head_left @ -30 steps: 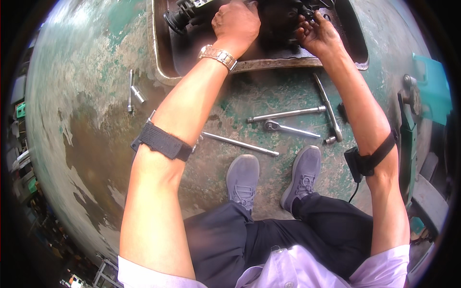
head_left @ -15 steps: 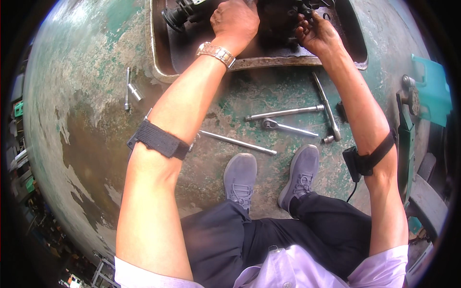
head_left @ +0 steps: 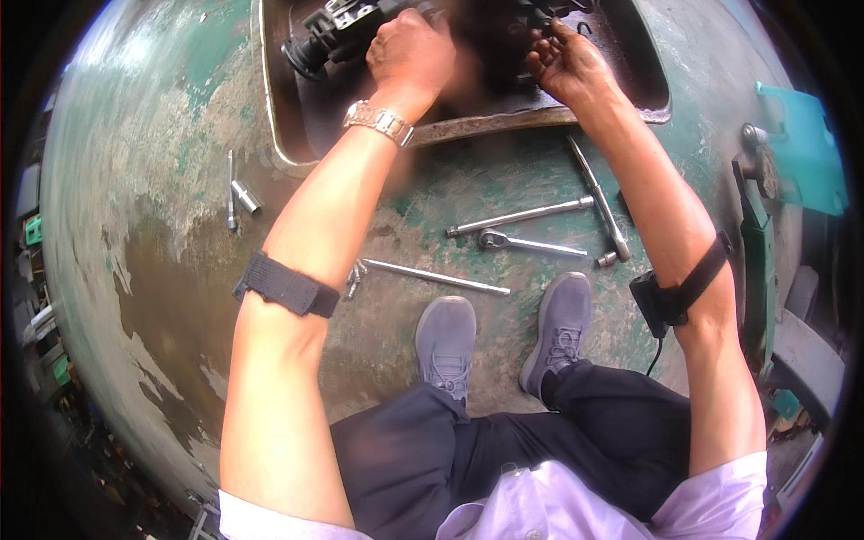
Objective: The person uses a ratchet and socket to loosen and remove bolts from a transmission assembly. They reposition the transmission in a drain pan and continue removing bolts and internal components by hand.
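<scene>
A dark, greasy machine part [head_left: 353, 20] with a ribbed round end at its left lies in a rimmed metal tray [head_left: 468, 129] at the top of the view. My left hand [head_left: 407, 58], wearing a metal watch, is closed on the upper side of this part, its fingertips partly hidden. To its right, my right hand [head_left: 569, 65] has its palm turned up and its fingers curled. Thumb and fingers pinch at a dark piece near the right side of the machinery; what exactly they grip is too dark to tell.
On the worn green floor lie a ratchet [head_left: 533, 243], long bars [head_left: 522, 216], a thin rod [head_left: 436, 276], a handle with a socket [head_left: 601, 200] and a loose deep socket [head_left: 244, 196]. A teal plastic stool [head_left: 801, 148] and a green metal frame [head_left: 758, 261] stand at the right.
The tray and floor tools have shifted slightly in the view. Both hands remain at the machine part, with the left still closed on it and the right still pinching.
</scene>
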The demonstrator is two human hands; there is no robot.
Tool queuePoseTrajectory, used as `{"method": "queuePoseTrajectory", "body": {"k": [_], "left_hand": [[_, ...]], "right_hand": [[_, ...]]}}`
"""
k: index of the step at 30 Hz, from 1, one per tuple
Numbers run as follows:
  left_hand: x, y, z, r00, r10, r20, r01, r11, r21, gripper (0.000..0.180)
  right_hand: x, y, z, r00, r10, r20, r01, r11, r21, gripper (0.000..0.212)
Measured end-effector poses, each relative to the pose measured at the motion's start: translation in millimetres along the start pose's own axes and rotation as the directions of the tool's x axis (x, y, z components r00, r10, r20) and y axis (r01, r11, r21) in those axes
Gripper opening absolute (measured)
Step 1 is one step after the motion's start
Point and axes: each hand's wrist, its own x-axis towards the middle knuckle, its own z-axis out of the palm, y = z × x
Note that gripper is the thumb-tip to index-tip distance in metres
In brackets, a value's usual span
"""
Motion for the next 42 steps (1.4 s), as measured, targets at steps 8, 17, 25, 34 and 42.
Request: {"method": "queuePoseTrajectory", "body": {"k": [8, 17, 25, 34, 42], "left_hand": [[0, -3, 6, 0.999, 0.035, -0.019, -0.036, 0.999, -0.034, 0.039], [2, -1, 4, 1.0, -0.002, 0.024, 0.003, 1.0, -0.02, 0.039], [3, -4, 12, 0.999, 0.038, -0.037, -0.038, 0.999, -0.003, 0.038], [3, 1, 6, 0.996, 0.075, -0.037, -0.074, 0.997, 0.021, 0.037], [2, -4, 11, 0.996, 0.07, -0.056, -0.07, 0.998, 0.004, 0.038]], "right_hand": [[-15, 2, 18, 0.998, 0.001, -0.07, 0.0, 1.0, 0.011, 0.023], [-87, 10, 32, 0.999, -0.035, -0.027, 0.027, 0.963, -0.267, 0.019], [-137, 48, -22, 0.918, 0.171, 0.357, 0.371, -0.055, -0.927, 0.039], [-129, 65, -40, 0.899, 0.31, 0.31, 0.424, -0.432, -0.796, 0.023], [-125, -40, -30, 0.866, 0.146, 0.478, 0.496, -0.142, -0.857, 0.031]]}}
